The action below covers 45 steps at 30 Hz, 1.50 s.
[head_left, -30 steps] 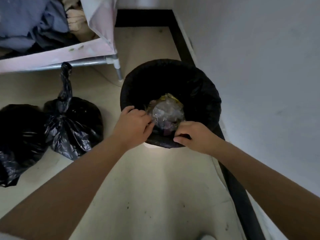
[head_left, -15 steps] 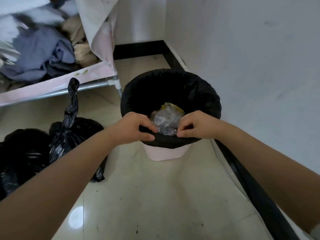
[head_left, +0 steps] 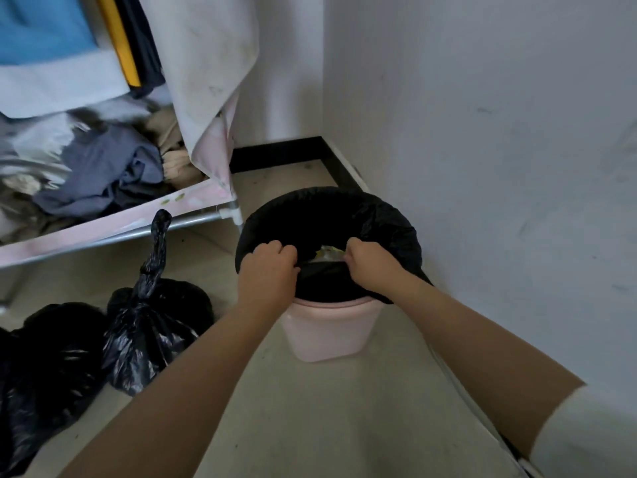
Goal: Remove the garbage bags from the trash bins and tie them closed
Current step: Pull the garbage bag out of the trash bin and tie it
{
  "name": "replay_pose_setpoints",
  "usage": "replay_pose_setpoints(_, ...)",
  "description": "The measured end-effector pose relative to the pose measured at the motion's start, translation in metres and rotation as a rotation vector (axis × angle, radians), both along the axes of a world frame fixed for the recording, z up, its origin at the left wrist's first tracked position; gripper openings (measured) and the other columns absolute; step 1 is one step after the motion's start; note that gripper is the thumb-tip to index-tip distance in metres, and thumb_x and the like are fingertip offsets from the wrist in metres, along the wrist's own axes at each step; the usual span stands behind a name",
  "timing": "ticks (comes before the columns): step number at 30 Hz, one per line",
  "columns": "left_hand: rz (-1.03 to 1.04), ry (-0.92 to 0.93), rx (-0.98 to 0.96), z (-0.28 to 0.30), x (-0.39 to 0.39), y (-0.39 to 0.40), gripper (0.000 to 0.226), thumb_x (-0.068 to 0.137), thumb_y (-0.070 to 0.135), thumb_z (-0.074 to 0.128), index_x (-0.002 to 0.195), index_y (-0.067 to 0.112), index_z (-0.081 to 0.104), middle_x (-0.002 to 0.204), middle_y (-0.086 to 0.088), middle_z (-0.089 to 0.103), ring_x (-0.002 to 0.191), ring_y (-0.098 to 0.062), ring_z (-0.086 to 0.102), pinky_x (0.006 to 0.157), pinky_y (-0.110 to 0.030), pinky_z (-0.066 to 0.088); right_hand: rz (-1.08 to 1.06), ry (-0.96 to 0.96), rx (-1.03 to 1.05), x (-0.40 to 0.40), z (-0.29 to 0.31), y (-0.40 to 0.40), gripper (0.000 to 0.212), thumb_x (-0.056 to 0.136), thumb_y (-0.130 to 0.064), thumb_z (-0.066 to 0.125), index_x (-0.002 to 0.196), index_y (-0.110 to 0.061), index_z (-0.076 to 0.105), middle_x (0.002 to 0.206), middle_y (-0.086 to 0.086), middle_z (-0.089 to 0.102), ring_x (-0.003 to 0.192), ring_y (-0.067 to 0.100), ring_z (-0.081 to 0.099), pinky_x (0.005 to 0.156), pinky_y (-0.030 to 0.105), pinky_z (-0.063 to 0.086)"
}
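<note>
Trouble, if it comes, starts at the near rim. Off at nine o'clock from the bin, two tied black bags (head_left: pixel 151 326) already sit on the floor (head_left: pixel 310 426) below a clothes rack (head_left: pixel 113 222), close enough that a swinging load could knock into them. The left hand (head_left: pixel 267 270) has its fingers (head_left: pixel 275 249) curled tight on the liner's near edge, knuckles up, wrist bent down over the rim. The garbage bag (head_left: pixel 331 215) itself is still in the pink trash bin (head_left: pixel 327 336), its black film folded over the rim at twelve o'clock and both sides, lifted clear only at six o'clock between the fists. Scraps of rubbish (head_left: pixel 327 252) show in the gap. The right hand (head_left: pixel 370 267) is clamped the same way on the edge, forearm reaching in from five o'clock beside the wall (head_left: pixel 482 167).

I'd guess a hard pull now, with the far side still hooked, could stretch or tear the thin film, or drag the light bin up with it and tip rubbish out.
</note>
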State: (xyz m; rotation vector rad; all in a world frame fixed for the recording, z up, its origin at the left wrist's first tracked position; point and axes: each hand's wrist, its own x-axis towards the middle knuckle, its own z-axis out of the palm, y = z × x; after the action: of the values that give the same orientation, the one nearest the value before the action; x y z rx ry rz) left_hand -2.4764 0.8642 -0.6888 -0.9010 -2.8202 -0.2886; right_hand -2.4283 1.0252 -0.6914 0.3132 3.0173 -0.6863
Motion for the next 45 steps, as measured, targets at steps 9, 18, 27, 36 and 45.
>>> replay_pose_setpoints(9,-0.22,-0.321,-0.143,0.011,-0.003,-0.012,0.028,0.086,0.04,0.054,0.1,0.021,0.07,0.109,0.0,0.06,0.106,-0.018,0.048,0.09,-0.033,0.04,0.419,-0.104,0.005,0.031,0.022,0.017,0.025,0.083,-0.031,0.062,0.079,-0.007,0.065,0.083,-0.001,0.048,0.084,0.018,0.05,0.077,0.029,0.041)
replay_pose_setpoints(18,-0.28,-0.028,-0.189,0.019,0.001,-0.014,0.022,0.096,0.032,0.035,0.091,0.018,0.05,0.095,-0.003,0.061,0.09,-0.02,0.052,0.072,-0.025,0.032,0.188,0.126,-0.093,0.04,0.026,0.009,0.012,0.096,-0.021,0.039,0.088,-0.012,0.04,0.063,0.002,0.047,0.065,0.023,0.049,0.057,0.03,0.033)
replay_pose_setpoints(27,0.143,0.023,-0.311,0.032,-0.001,-0.04,0.023,0.085,0.016,0.051,0.106,0.009,0.044,0.11,-0.011,0.046,0.093,-0.031,0.054,0.056,-0.031,0.03,0.337,0.42,0.547,0.045,0.032,0.037,0.034,0.035,0.015,0.077,0.062,0.001,0.061,0.055,0.015,0.059,0.044,0.026,0.057,0.031,0.022,0.037)
replay_pose_setpoints(36,0.391,-0.264,0.284,0.044,-0.041,-0.045,0.016,0.078,-0.009,0.044,0.08,0.002,0.056,0.081,-0.021,0.058,0.085,-0.033,0.057,0.065,-0.033,0.036,-0.38,-0.221,0.06,0.039,0.032,0.111,0.028,0.091,-0.012,0.044,0.11,0.005,0.056,0.106,0.022,0.06,0.068,0.028,0.058,0.05,0.027,0.042)
replay_pose_setpoints(45,0.41,-0.432,1.103,0.086,-0.059,-0.026,0.026,0.078,-0.012,0.042,0.081,0.004,0.063,0.096,-0.008,0.056,0.086,-0.018,0.05,0.069,-0.025,0.04,-0.609,0.134,-0.614,0.009,0.055,0.114,0.013,0.091,-0.007,0.042,0.089,-0.003,0.055,0.09,0.013,0.052,0.082,0.025,0.048,0.073,0.029,0.038)
